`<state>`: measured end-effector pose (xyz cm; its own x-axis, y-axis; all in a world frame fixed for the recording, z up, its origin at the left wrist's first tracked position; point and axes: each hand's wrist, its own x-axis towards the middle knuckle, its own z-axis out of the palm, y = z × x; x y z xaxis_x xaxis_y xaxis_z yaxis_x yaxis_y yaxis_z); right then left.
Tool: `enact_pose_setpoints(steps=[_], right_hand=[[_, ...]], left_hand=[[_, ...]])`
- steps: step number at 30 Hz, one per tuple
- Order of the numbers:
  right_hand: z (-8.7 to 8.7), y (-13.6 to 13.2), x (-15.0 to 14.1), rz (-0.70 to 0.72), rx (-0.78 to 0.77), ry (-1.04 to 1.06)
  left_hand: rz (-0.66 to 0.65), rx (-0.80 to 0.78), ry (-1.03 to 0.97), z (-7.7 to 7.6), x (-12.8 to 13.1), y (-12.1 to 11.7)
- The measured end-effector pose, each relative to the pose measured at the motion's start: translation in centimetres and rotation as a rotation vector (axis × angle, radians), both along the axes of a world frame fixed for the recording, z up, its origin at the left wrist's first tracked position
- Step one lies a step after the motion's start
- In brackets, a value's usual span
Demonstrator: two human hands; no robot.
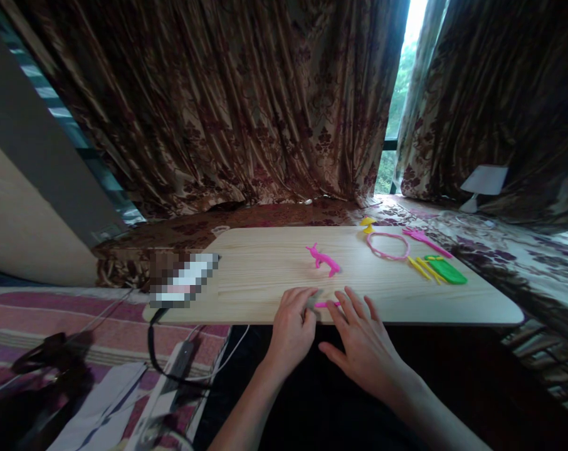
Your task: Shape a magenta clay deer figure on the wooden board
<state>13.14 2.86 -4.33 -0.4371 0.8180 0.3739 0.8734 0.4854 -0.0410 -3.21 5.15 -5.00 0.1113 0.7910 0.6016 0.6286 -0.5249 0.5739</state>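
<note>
A thin pink clay roll [325, 305] lies on the light wooden table [260, 263] near its front edge, between my hands. My right hand [362, 338] is palm down with fingers spread, a fingertip resting on the roll's right part. Beside the roll's left end is my left hand [292, 322], its fingers bent over the tabletop and the thumb apart from them; it does not visibly grip anything. Just beyond my hands stands a pink clay animal figure [326, 260] with legs and two small points on its head.
At the right lie a pink ring [388, 255], a yellow piece [367, 224], a pink fork-like tool [427, 241], yellow sticks [419, 268] and a green slab [447, 270]. A blurred-out object [185, 280] is at the left, near a black cable and a power strip [164, 382].
</note>
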Motion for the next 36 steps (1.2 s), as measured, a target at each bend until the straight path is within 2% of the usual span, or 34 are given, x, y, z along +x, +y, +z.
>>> enact_pose_setpoints(steps=[4,10,17,21,26,30,36], right_hand=[[0.1,0.6,-0.3,-0.028,-0.003,0.008],[-0.3,-0.5,0.4,-0.003,-0.012,-0.001],[0.0,0.8,-0.5,-0.023,-0.002,-0.003],[-0.4,-0.9,0.3,0.004,0.0,-0.009],[0.3,-2.4,1.2,-0.001,-0.002,-0.011],[0.5,-1.4,1.5,-0.051,0.012,0.006],[-0.2,-0.1,1.4,-0.057,-0.004,0.012]], left_hand=[[0.0,0.0,0.006,0.1,-0.1,0.0],[0.006,-0.004,0.033,0.2,0.1,-0.2],[0.008,0.006,0.062,0.2,0.0,-0.2],[0.006,0.003,0.101,0.2,0.2,-0.2],[-0.005,-0.004,0.137,0.2,0.4,-0.3],[-0.011,0.004,0.153,0.3,0.3,-0.4],[-0.015,0.003,0.163,0.3,0.4,-0.4]])
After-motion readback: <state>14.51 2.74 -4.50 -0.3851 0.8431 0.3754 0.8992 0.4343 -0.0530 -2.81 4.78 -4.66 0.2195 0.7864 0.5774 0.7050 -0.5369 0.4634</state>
